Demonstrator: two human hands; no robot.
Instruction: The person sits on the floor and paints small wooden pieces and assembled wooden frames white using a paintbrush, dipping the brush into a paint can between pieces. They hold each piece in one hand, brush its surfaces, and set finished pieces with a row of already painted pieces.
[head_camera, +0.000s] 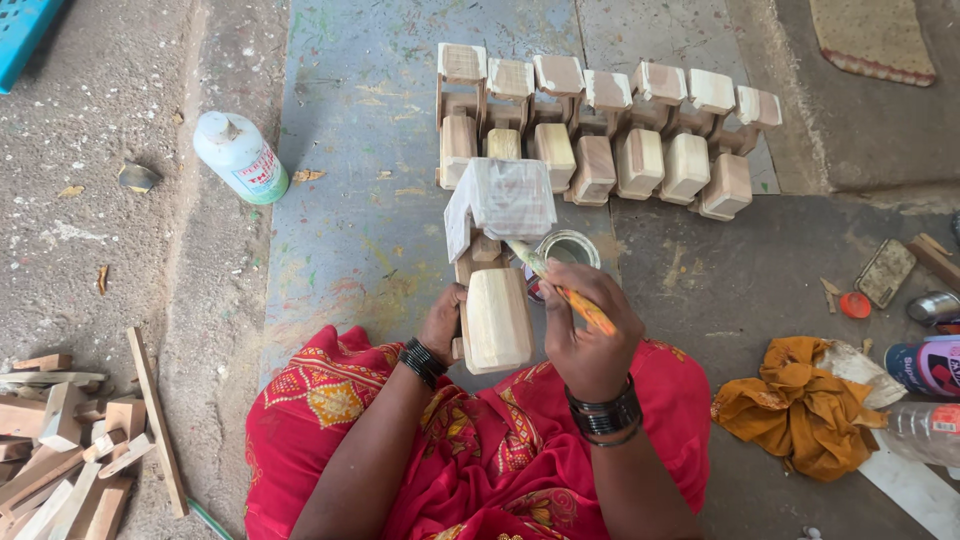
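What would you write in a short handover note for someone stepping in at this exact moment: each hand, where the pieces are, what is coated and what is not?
Left hand: grips the wooden piece upright over the lap.
Right hand: holds the paintbrush, bristles at the piece's whitened top block.
Open paint tin: on the floor just beyond the hands.
Done: row of seven similar pieces beyond it, tops white.
Left: the held piece's lower block is bare wood.
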